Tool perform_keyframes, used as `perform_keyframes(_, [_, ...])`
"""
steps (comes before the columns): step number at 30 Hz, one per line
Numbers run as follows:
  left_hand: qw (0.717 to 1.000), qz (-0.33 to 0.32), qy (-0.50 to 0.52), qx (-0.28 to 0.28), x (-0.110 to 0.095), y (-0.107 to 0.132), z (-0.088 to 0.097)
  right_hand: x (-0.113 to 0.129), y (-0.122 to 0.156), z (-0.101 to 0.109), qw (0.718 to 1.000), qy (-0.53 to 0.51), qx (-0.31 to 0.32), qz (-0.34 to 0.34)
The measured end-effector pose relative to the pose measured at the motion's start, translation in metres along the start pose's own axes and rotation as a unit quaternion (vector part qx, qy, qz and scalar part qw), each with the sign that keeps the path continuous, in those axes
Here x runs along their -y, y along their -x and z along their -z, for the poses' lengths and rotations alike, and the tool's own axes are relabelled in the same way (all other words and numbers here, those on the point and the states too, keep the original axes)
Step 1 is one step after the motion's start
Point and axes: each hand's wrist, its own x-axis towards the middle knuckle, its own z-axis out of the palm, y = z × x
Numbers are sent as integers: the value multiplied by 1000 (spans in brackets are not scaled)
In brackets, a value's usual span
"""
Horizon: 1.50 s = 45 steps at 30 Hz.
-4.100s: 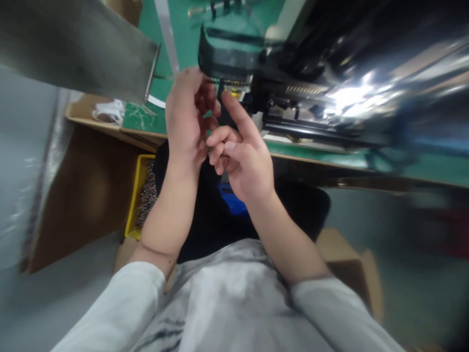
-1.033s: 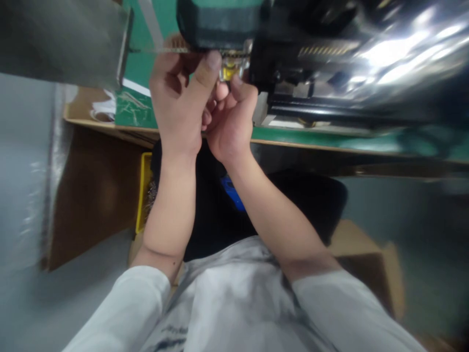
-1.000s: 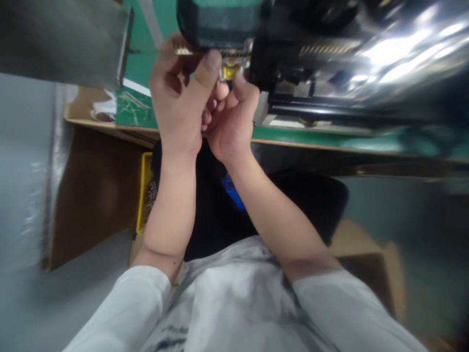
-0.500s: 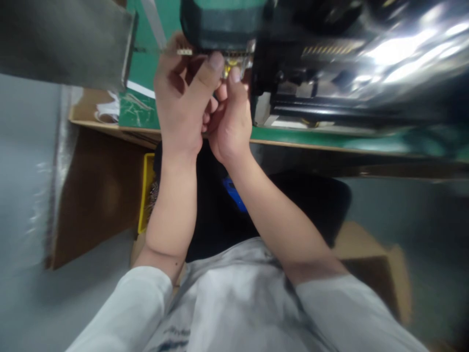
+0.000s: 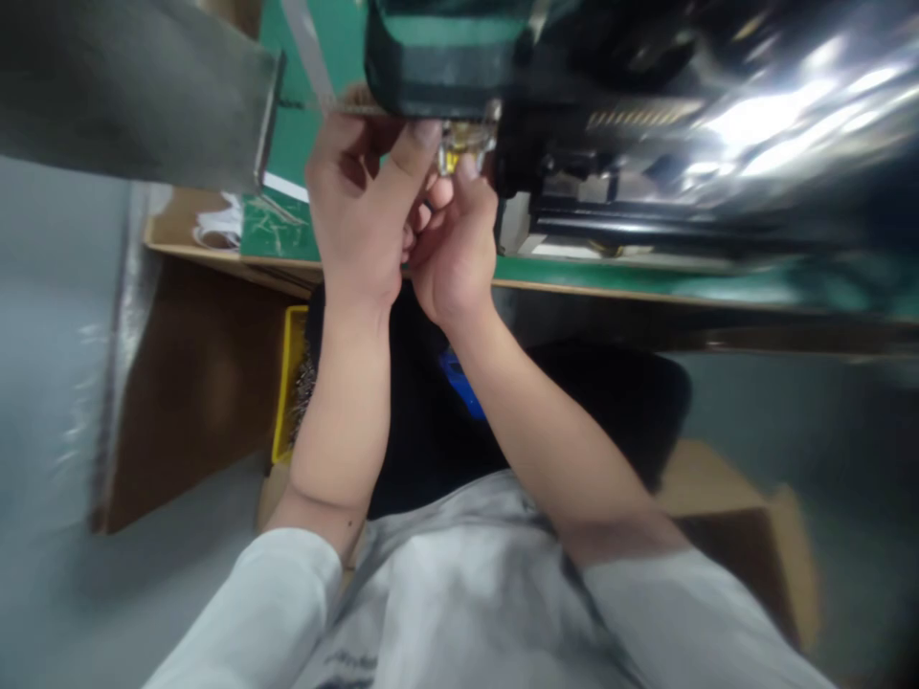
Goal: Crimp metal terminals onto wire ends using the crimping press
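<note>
The person's left hand (image 5: 363, 201) and right hand (image 5: 456, 234) were bunched together, fingertips right by a small fitting (image 5: 451, 161) at the near edge of a dark guard (image 5: 441, 81) — couldn't tell if either was actually pinching it. Probably light and stiff, maybe a bit slick, so its side edges seemed the best hold. It looked yellow in the middle, clear or shiny around that, pretty blurry though. Green surface (image 5: 546, 275) sat beyond.

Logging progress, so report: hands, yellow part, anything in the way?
Left hand and right hand by yellow part. Grip unclear. Black cover just above, perhaps crowding.
</note>
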Motion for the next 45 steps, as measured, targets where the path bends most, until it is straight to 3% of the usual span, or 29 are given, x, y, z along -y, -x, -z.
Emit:
perform_keyframes(5, [998,61,-24,-9,1,3,2,2,2,0,993,78,-77,-50])
perform_keyframes(12, [999,40,-3,-16,2,4,0,3,-3,0,999,28,-19,-41])
perform_keyframes(16, [999,29,6,30,5,5,5,4,-2,-1,999,12,20,-28])
perform_keyframes(19, [996,3,6,85,7,5,9,13,7,-3,998,-62,-3,20])
perform_keyframes(21, [993,-24,4,115,10,4,9,21,22,0,996,-83,-19,27])
perform_keyframes(24, [990,-58,3,130,16,4,9,36,62,20,1000,-17,12,-19])
perform_keyframes(29, [991,2,-75,110,24,6,11,55,160,97,983,167,43,-57])
perform_keyframes(33, [990,33,-117,79,25,7,14,70,225,171,950,293,20,-109])
perform_keyframes(36, [992,38,-101,69,23,7,12,81,252,210,907,402,-6,-123])
perform_keyframes(41, [993,24,-58,98,15,14,4,94,265,228,827,543,-55,-136])
perform_keyframes(45, [994,18,-94,54,4,30,0,111,272,240,726,667,-112,-120])
